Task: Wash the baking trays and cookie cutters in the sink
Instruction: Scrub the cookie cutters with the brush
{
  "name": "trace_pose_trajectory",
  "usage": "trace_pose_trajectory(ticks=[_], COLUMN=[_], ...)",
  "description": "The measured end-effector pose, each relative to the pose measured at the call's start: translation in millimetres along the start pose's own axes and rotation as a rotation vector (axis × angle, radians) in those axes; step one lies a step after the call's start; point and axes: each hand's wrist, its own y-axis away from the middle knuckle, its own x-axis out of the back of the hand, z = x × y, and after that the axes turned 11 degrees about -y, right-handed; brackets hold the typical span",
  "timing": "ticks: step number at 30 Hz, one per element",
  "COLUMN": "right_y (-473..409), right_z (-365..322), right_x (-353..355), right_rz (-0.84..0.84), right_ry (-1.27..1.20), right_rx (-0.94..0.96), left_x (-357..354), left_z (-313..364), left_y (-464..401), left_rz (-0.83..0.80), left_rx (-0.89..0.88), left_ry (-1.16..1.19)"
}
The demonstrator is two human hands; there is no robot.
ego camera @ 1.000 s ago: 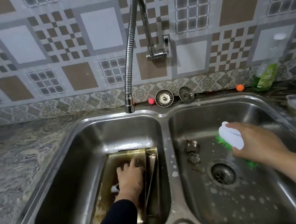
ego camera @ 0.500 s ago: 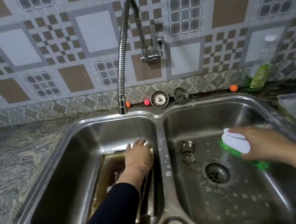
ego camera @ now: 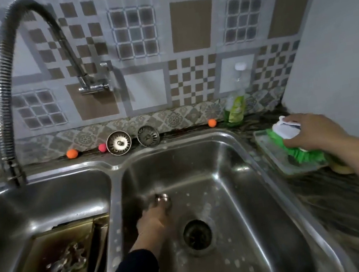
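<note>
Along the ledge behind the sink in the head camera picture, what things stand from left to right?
Orange ball → pink ball → larger sink strainer → smaller sink strainer → second orange ball → soap bottle.

Green-bristled white brush (ego camera: 289, 142), brown-stained tray (ego camera: 53, 262), beige-and-grey checkered wall tiles (ego camera: 191, 24).

Two sink strainers (ego camera: 118, 142) lean on the backsplash between small balls (ego camera: 72, 153) (orange, pink); soap bottle (ego camera: 236, 103) right
</note>
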Motion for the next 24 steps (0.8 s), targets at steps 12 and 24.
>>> trace_pose_trajectory(ticks=[12,24], right_y=[-43.6,7.8], right_z=[45.8,-30.1], right_x=[-44.3,-24.1], right_rz=[-0.114,0.003], right_ry=[0.093,0.009], right_rx=[-0.004,0.238], left_x=[-57.9,-20.8], left_z=[10.2,35.9], left_y=[-34.8,-9.8], left_rz=[0.202,0.188], left_rx=[0.075,0.139], left_ry=[0.085,0.799])
